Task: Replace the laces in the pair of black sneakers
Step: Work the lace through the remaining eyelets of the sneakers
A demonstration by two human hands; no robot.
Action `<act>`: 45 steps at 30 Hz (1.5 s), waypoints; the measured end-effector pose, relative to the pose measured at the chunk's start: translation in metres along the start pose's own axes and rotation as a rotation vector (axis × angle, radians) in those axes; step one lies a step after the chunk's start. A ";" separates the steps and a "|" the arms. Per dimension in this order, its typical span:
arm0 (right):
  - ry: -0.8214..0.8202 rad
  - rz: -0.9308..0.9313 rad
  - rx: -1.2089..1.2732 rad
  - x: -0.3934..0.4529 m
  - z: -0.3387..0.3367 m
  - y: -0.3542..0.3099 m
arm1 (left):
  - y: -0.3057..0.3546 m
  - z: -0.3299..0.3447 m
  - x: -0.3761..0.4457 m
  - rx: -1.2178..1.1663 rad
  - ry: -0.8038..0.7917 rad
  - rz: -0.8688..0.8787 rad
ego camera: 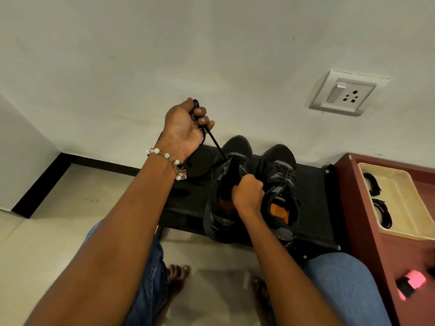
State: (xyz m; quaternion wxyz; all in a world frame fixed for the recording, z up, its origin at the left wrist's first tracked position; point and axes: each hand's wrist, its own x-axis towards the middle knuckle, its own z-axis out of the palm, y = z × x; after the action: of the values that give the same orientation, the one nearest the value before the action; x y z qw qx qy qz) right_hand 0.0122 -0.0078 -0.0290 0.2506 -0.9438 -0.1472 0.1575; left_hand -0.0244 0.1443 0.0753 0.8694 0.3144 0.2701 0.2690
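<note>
Two black sneakers with orange insoles stand side by side on a low black rack [315, 184]. The left sneaker [219, 222] has its tongue area open; the right sneaker [281, 184] is still laced. My left hand [186, 128] is raised above the rack and grips a black lace [216, 144], which runs taut down to the left sneaker's front eyelets. My right hand [248, 192] is curled on the left sneaker's right upper edge and holds it.
A maroon cabinet [388, 255] stands at the right, with a cream tray [400, 184] holding coiled black laces [382, 212]. A pink and black object [410, 284] lies on it. A wall socket [348, 95] is above. My bare feet rest on the tiled floor below.
</note>
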 end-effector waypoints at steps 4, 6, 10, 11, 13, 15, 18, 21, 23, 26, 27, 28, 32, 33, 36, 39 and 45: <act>0.007 0.001 -0.011 0.000 0.000 0.001 | -0.003 0.000 0.001 0.011 -0.039 -0.007; 0.009 0.003 0.000 0.001 0.001 0.001 | 0.000 -0.006 0.004 0.171 -0.020 -0.031; 0.009 0.000 -0.004 0.002 0.003 0.001 | -0.010 -0.023 0.009 1.004 0.096 -0.090; 0.007 0.004 -0.004 0.003 0.003 0.001 | -0.017 -0.029 0.011 1.179 0.107 -0.124; 0.002 0.015 0.000 0.003 0.003 0.001 | -0.035 -0.040 0.013 1.401 0.087 -0.169; -0.004 0.022 -0.007 0.003 0.003 0.001 | -0.052 -0.046 0.013 1.526 0.047 -0.115; -0.010 0.018 -0.037 0.003 0.001 0.001 | -0.072 -0.049 0.019 1.733 -0.071 0.042; -0.014 -0.001 -0.053 0.003 0.001 0.000 | -0.080 -0.052 0.024 1.852 -0.054 0.222; -0.015 -0.004 -0.061 0.003 0.001 0.000 | -0.081 -0.054 0.027 1.888 -0.005 0.284; -0.011 -0.006 -0.058 0.002 0.002 0.000 | -0.078 -0.049 0.029 2.024 0.094 0.302; -0.008 -0.006 -0.057 0.002 0.002 0.000 | -0.077 -0.047 0.030 2.034 0.108 0.314; -0.003 -0.007 -0.058 0.002 0.003 0.001 | -0.074 -0.044 0.030 2.039 0.099 0.322; 0.003 0.004 -0.050 0.002 0.005 0.002 | -0.064 -0.038 0.029 1.703 0.055 0.266; 0.001 0.004 -0.046 0.002 0.005 0.001 | -0.059 -0.036 0.028 1.456 0.059 0.220; -0.011 -0.005 -0.044 0.000 0.002 0.000 | -0.036 -0.026 0.018 0.951 0.068 0.103; -0.087 -0.005 -0.035 -0.001 -0.009 -0.004 | -0.013 -0.015 0.003 0.715 0.033 0.061; -0.135 -0.088 -0.032 0.000 -0.054 -0.030 | 0.014 0.006 -0.013 0.564 -0.049 0.100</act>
State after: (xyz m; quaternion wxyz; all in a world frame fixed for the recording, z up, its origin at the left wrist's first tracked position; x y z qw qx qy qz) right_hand 0.0259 -0.0056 0.0314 0.2314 -0.9276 -0.2075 0.2074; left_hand -0.0336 0.1426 0.0925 0.7397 0.5631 0.2971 0.2180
